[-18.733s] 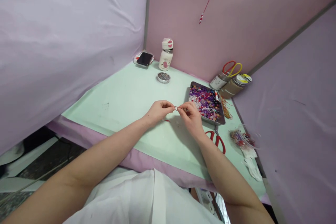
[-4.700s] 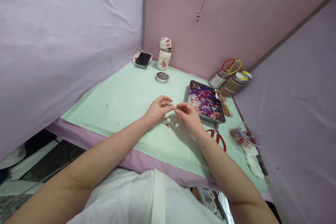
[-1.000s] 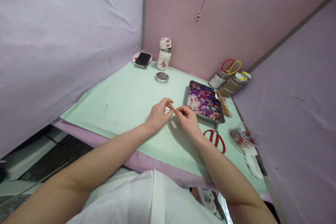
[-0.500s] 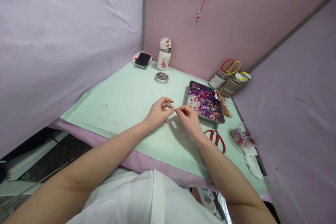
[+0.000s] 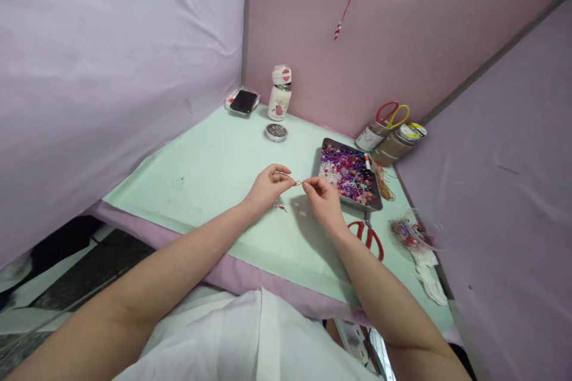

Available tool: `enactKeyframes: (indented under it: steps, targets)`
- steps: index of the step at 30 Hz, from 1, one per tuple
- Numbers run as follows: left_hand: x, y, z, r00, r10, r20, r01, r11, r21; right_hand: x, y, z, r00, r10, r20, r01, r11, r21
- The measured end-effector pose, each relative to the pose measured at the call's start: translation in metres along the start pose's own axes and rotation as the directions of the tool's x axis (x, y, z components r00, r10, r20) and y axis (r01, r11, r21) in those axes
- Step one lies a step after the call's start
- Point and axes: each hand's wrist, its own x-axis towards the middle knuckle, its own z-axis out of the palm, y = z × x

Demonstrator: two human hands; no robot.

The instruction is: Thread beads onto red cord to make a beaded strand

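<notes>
Over the middle of the pale green table [image 5: 201,178], my left hand [image 5: 269,189] pinches a small red cord loop [image 5: 298,183] between thumb and forefinger, its other fingers loosely curled. My right hand [image 5: 322,199] is just to the right, thumb and forefinger pressed together at the loop's far end. What lies between those right fingertips is too small to make out. Below my left hand shows a little red and clear piece [image 5: 280,208], perhaps joined to the cord. Close to my right hand is a dark tray [image 5: 378,205] full of purple, red and clear beads [image 5: 344,169].
Red-handled scissors [image 5: 369,238] lie by my right forearm. A bag of beads [image 5: 411,232] and white tissue [image 5: 431,283] are at the right edge. Jars [image 5: 393,146], a white bottle [image 5: 280,98], a round tin [image 5: 276,132] and a phone [image 5: 243,102] stand farther back.
My fingertips have drawn slightly apart, and the red loop now shows between them. More of the small piece below my left hand is visible.
</notes>
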Motion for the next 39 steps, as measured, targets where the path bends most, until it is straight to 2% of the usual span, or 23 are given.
enactKeyframes:
  steps: [4,9,13,19,25,32,39]
  targets:
    - [0.001,-0.002,0.0,1.0,0.007,0.001,-0.007,1.0,0.011,0.0,0.003,0.002,0.999,-0.048,0.02,0.049,0.999,-0.019]
    - [0.001,-0.004,0.0,1.0,0.015,0.007,-0.016,1.0,0.022,-0.005,-0.006,0.002,0.981,-0.19,0.039,0.193,0.979,-0.072]
    - [0.0,-0.003,0.0,1.0,0.024,0.009,-0.024,0.999,0.037,-0.007,-0.012,0.002,0.97,-0.24,0.028,0.242,0.961,-0.131]
    - [-0.002,0.001,0.002,0.999,-0.017,0.052,0.016,0.999,0.027,-0.007,-0.009,0.003,0.974,-0.223,0.025,0.224,0.966,-0.131]
    - [0.0,0.0,0.002,0.997,-0.005,0.073,0.003,1.0,0.026,-0.006,-0.005,0.002,0.982,-0.187,0.005,0.186,0.976,-0.114]
    - [-0.003,0.005,0.0,0.974,-0.091,0.207,0.065,0.989,0.129,-0.005,-0.006,0.001,0.982,-0.187,-0.002,0.186,0.974,-0.13]
    - [-0.004,0.004,-0.001,0.98,-0.057,0.19,0.032,0.991,0.129,-0.005,-0.004,0.002,0.986,-0.167,0.008,0.166,0.981,-0.104]
